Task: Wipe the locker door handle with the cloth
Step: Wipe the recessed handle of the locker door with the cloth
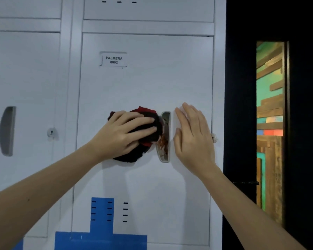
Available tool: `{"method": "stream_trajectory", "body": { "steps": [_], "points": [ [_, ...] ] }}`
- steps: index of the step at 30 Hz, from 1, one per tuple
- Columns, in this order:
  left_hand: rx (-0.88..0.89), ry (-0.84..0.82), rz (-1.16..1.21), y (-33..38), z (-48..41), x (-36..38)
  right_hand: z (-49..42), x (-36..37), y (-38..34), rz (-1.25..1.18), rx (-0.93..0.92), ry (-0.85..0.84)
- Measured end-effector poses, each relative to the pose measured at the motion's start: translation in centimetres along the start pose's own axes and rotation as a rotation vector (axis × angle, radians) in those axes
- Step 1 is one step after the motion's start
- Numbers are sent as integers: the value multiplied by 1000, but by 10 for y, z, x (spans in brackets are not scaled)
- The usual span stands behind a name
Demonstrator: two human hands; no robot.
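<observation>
Left hand (123, 132), fingers (143, 121) seemingly flat, presses forward; right hand (193, 134) lies flat, fingers straight.

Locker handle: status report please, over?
Left hand presses bunched black-and-red cloth on white metal locker door, at left edge of recessed silver handle. Right hand flat on door, right of handle. Nothing blocking handle.
</observation>
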State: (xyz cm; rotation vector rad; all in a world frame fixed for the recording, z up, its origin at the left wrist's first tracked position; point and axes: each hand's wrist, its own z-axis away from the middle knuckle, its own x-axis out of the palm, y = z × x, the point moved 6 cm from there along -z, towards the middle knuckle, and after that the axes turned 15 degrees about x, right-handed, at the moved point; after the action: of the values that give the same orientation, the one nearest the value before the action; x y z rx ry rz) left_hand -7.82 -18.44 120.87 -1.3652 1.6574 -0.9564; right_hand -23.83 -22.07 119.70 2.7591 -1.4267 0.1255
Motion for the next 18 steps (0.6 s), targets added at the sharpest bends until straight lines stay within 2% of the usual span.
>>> {"method": "stream_trajectory", "body": {
  "steps": [4,8,13,18],
  "points": [
    [-155,-11,-41,-20,-16,-3,0,1,0,-1,-6,-2],
    [-140,-46,-29,-16,-36,4,1,1,-1,-16,-2,8],
    [-17,-53,-52,4,-8,3,2,1,-1,-9,-11,-2],
    [-157,-32,-96,-7,-26,6,-1,0,0,-19,-1,5]
  ]
}}
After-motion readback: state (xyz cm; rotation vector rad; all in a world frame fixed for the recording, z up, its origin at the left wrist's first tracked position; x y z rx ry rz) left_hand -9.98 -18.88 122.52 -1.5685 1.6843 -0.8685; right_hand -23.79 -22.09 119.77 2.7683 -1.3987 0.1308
